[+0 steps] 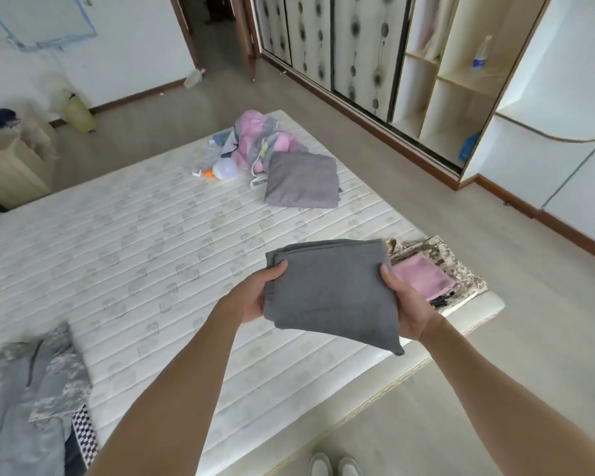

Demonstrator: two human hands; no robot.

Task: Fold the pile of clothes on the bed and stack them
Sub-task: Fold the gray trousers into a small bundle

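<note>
We've got the folded grey garment [334,293] off the mattress [145,255], left hand [255,297] and right hand [406,304] gripping opposite edges to keep it flat, stack [437,269] waiting at two o'clock.

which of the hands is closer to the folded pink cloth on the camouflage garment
Right. The right hand grips the folded grey garment's edge, right beside the folded pink cloth on the camouflage garment. The left hand holds the opposite edge, farther away.
</note>
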